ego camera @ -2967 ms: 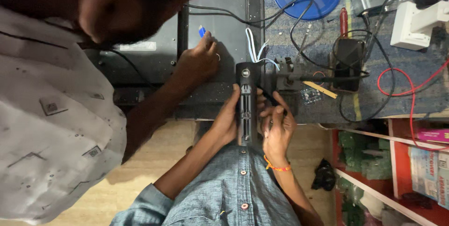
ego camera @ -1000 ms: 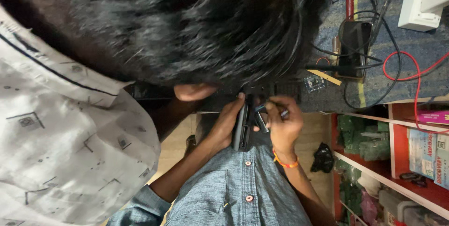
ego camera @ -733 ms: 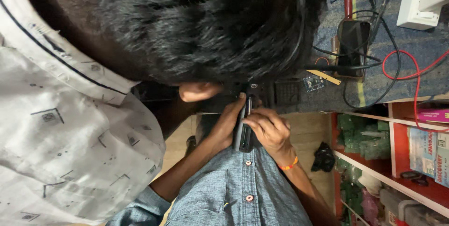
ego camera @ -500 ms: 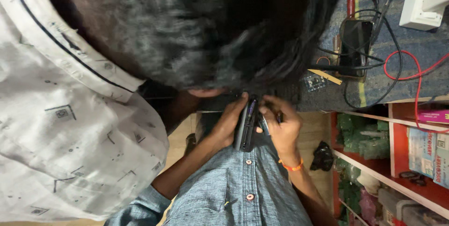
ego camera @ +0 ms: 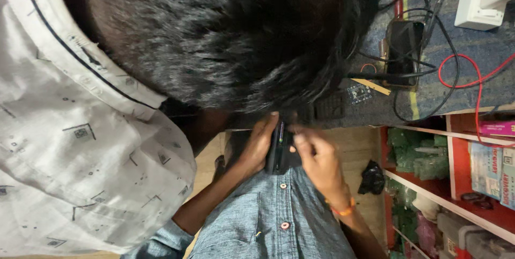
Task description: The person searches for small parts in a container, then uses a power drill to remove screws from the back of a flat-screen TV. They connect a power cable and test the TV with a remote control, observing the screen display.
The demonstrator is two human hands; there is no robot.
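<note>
I hold a slim black device upright against my blue shirt, just below the edge of the bench. My left hand wraps around its left side and grips it. My right hand, with an orange band at the wrist, is curled against the device's right side, fingertips pressed at its upper end. The top of the device is hidden behind another person's dark-haired head, which fills the upper middle of the view.
The other person's white patterned shirt fills the left. On the blue bench lie a black phone, a small circuit board, black cables, a red wire and a white power strip. Red shelves stand at right.
The other person's head has moved in from the upper left and now covers most of the bench. My right hand's fingers have shifted about near the device's top.
</note>
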